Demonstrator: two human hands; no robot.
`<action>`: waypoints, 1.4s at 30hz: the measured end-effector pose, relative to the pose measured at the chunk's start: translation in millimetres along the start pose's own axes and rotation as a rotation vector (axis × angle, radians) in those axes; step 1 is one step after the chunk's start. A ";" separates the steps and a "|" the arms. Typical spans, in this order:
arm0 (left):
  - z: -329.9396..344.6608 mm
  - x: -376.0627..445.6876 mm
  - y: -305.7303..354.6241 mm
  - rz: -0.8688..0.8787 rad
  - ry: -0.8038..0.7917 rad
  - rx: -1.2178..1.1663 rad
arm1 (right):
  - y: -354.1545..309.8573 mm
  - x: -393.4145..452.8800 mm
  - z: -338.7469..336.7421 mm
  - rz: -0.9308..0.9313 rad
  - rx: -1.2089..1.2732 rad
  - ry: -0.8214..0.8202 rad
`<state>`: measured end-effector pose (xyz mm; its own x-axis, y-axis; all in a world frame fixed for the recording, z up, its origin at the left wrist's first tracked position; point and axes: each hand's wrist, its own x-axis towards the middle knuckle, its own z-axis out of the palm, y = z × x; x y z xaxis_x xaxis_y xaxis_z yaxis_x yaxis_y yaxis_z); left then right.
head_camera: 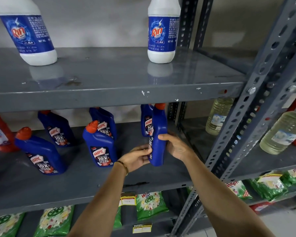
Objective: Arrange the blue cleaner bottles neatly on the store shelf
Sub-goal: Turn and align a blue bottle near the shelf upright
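Head view: both hands, left hand (138, 158) and right hand (175, 146), grasping rigid, slick blue bottle (158, 134) low at waist, right of front Harpic bottle (100, 145); likely liquid-heavy.

The cleaner bottles (99, 144) on the grey middle shelf (85, 185) are dark blue with red caps, and their labels have white and red words. The bottle near the shelf's right edge (158, 134) is the same blue with a red cap. On the top shelf (109, 77), two white bottles (162, 31) wear blue labels. Low down, the packets (150, 205) are green with white flowers.
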<state>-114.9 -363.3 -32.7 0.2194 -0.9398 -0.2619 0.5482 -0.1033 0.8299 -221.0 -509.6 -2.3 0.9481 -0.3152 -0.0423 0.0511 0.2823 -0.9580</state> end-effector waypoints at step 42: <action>24.9 33.2 -42.3 0.223 0.840 0.684 | 78.4 -9.7 -40.0 0.047 -0.277 0.444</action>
<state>-150.9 -398.2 -64.2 0.8779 -0.4663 -0.1090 -0.0763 -0.3609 0.9295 -238.8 -520.7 -88.4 0.7201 -0.6784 -0.1458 -0.1305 0.0739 -0.9887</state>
